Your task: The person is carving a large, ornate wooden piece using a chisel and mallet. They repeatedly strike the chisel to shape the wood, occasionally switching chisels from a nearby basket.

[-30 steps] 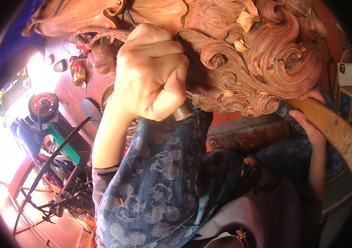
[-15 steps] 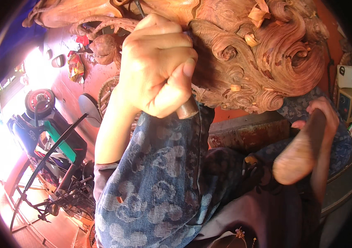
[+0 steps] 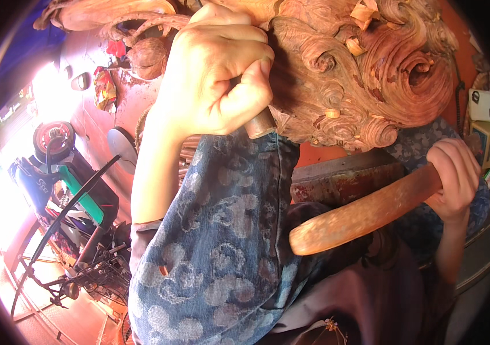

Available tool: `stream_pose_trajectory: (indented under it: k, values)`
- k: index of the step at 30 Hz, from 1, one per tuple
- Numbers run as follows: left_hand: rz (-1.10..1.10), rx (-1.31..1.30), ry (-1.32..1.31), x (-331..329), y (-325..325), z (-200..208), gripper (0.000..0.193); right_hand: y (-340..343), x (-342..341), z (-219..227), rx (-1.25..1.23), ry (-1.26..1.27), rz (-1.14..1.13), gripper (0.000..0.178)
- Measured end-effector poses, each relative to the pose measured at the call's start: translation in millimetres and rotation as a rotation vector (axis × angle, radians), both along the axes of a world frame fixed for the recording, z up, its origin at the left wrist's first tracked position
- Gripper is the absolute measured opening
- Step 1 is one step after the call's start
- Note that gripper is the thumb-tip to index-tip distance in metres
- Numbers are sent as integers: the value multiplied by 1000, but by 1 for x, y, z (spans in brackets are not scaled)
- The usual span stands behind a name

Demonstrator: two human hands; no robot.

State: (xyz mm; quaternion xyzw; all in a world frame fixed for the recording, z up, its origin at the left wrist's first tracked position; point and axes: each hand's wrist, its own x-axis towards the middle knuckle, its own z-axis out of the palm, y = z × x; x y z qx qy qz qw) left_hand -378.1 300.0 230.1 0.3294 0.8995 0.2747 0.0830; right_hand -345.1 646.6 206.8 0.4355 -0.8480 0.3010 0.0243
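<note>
While the carved wood spreads across the top of the frame, a wooden club slants from the right toward the lower centre. At upper centre, the left hand is clenched tight; at right, the right hand wraps its fingers around the club's end. A tool handle, gripped by the left hand, pokes out below it. Curled shavings lie upper right.

The left hand is closed around a tool handle, beside the carved wood. Some curled shavings lie on this wood, one near its lower edge. The right hand grips a wooden club, which slants across above the patterned trousers.
</note>
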Motion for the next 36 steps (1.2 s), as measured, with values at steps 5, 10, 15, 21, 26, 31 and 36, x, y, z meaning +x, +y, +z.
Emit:
stream_pose_trajectory:
  k: [5, 10, 15, 21, 26, 31, 36]
  values:
    - [-33, 87, -1, -1, -7, -3, 23, -26, -15, 16, 7, 339, -2, 33]
    - [-25, 74, -27, 0, -9, -1, 24, -33, -30, 29, 103, 395, 3, 33]
    - [-98, 244, 26, -6, -13, -12, 19, -40, -32, 24, 59, 343, -18, 35]
    - [-83, 519, -58, 20, -8, 14, 29, -38, -30, 23, -66, 240, 5, 40]
    - [-63, 213, 58, 14, -4, -12, 36, -38, -25, 15, -54, 179, -15, 40]
    - [-102, 165, 85, 5, -11, -9, 24, -39, -24, 12, -26, 191, 26, 40]
    - [-95, 88, 92, 1, -12, -5, 28, -38, -21, 10, 10, 163, 42, 38]
